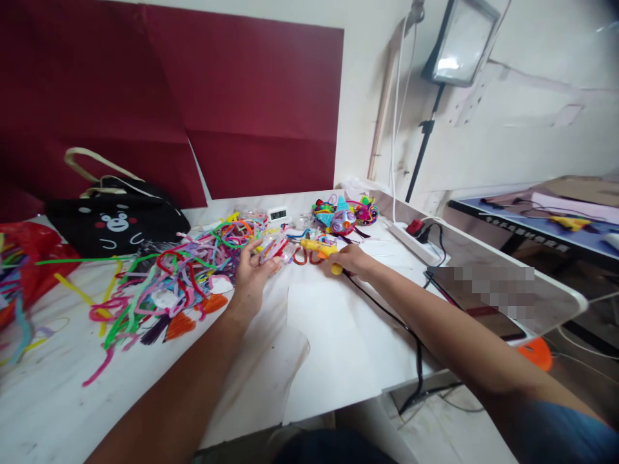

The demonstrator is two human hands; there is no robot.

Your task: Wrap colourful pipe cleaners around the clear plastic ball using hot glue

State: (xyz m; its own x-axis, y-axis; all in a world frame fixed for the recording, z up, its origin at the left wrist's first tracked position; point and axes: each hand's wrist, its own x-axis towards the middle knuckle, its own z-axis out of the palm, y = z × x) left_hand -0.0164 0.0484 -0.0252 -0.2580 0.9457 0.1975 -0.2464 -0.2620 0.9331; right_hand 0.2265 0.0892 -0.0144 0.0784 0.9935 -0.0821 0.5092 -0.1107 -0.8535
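My right hand (349,259) is closed round the handle of a yellow glue gun (316,247), whose nozzle points left. A black cord trails from the handle towards me. My left hand (251,277) grips a clear, shiny plastic object (274,250) with red, purple and yellow parts; its exact kind is unclear. The nozzle end is close to this object, and I cannot tell whether they touch. Below the gun lie brown-red loops (300,258). A tangled heap of pipe cleaners (193,264) spreads left of my left hand.
Colourful craft figures (341,216) and a small white digital display (277,214) stand at the back. On the right are a power strip (418,245) and a phone (476,303). A black bag (120,222) and a red plastic bag (46,277) sit left. White paper (329,348) lies in front.
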